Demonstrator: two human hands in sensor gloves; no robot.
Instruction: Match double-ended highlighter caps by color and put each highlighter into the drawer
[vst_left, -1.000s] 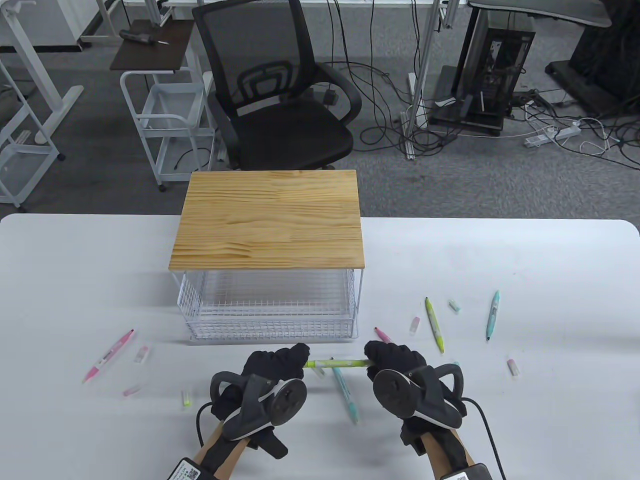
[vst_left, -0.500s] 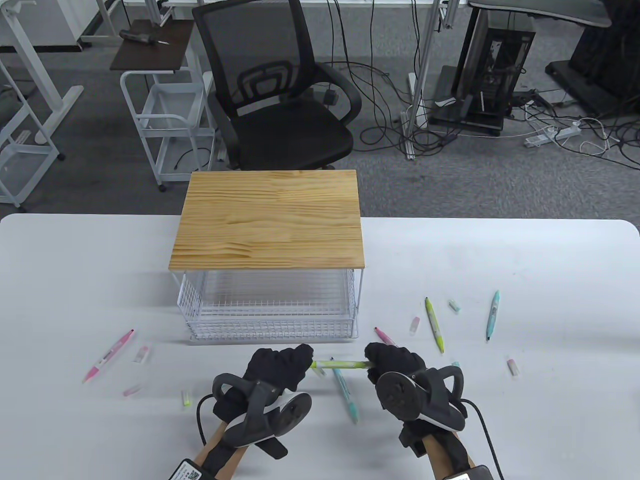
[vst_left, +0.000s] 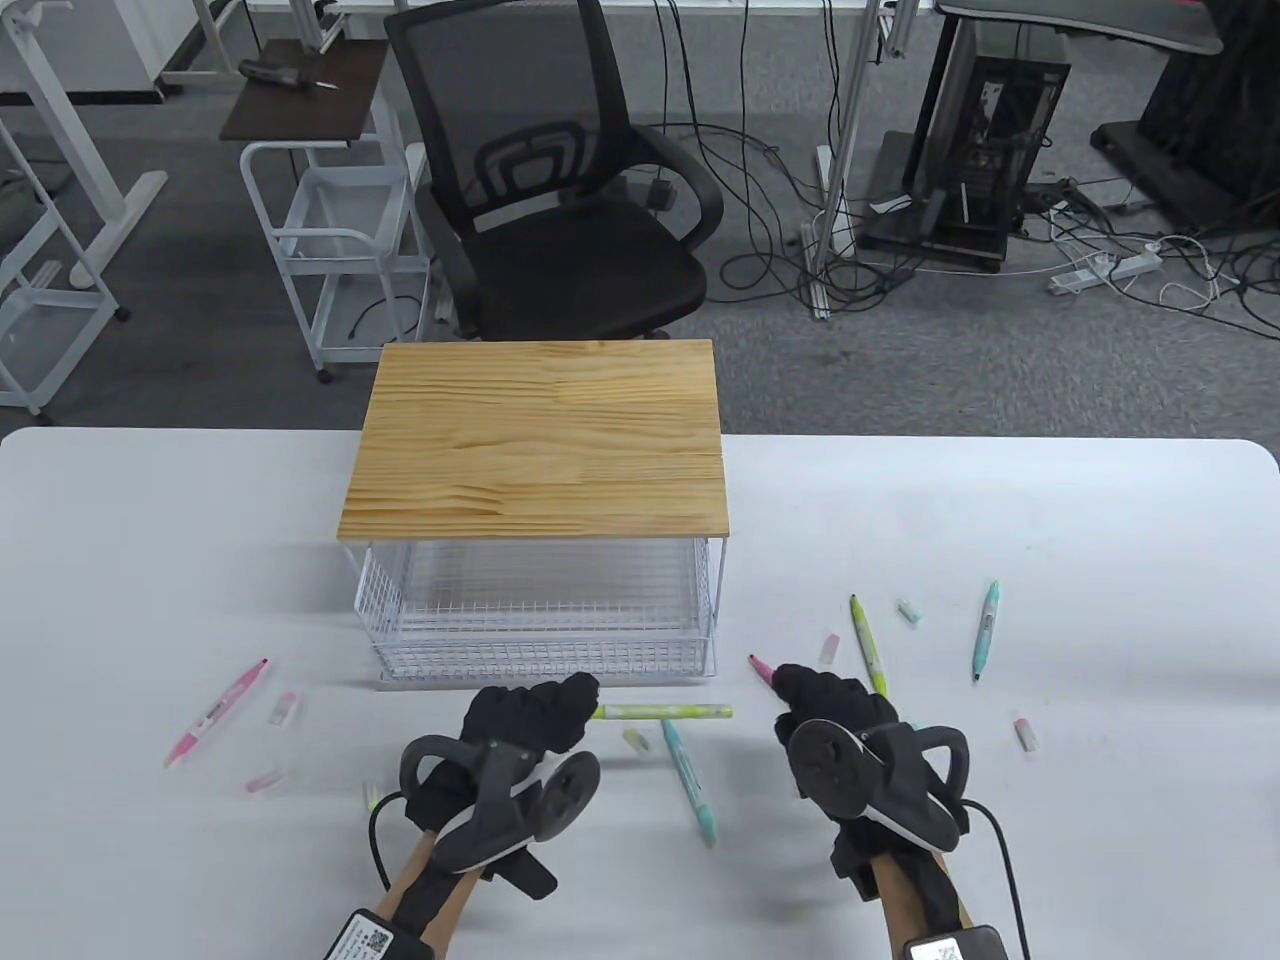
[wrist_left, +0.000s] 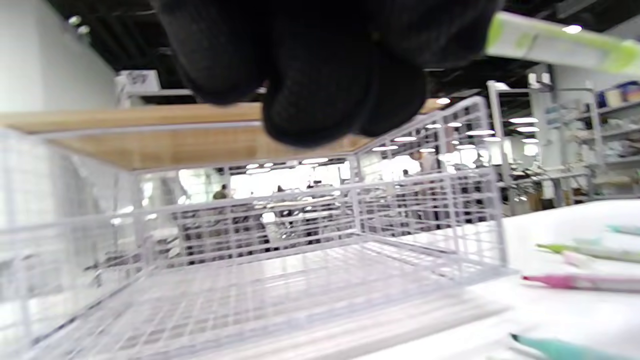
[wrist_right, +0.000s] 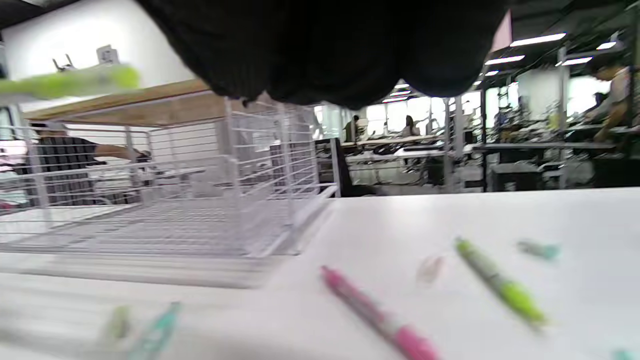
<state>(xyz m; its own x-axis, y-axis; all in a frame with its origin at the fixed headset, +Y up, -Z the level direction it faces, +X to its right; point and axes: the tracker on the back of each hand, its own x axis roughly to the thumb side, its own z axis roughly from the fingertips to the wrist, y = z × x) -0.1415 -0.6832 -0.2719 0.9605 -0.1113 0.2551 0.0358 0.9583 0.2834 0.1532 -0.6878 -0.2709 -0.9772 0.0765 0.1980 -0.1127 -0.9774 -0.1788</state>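
Observation:
My left hand (vst_left: 540, 712) grips the left end of a yellow-green highlighter (vst_left: 665, 712) and holds it level just above the table, in front of the white wire drawer (vst_left: 540, 645). In the left wrist view the highlighter (wrist_left: 560, 47) sticks out to the right of my curled fingers, with the drawer (wrist_left: 300, 280) right below. My right hand (vst_left: 830, 698) is off the highlighter, further right, holding nothing, above a pink highlighter (vst_left: 762, 667). In the right wrist view that pink highlighter (wrist_right: 380, 315) lies below my fingers.
A wooden top (vst_left: 535, 450) covers the drawer frame. A teal highlighter (vst_left: 690, 780) and a pale green cap (vst_left: 636, 740) lie between my hands. At the right lie a green highlighter (vst_left: 868, 647), a teal highlighter (vst_left: 986, 630) and loose caps. A pink highlighter (vst_left: 215, 712) and caps lie at the left.
My right hand has let go of the yellow-green highlighter and moved right. My left hand keeps the highlighter and has shifted it slightly left and towards the drawer.

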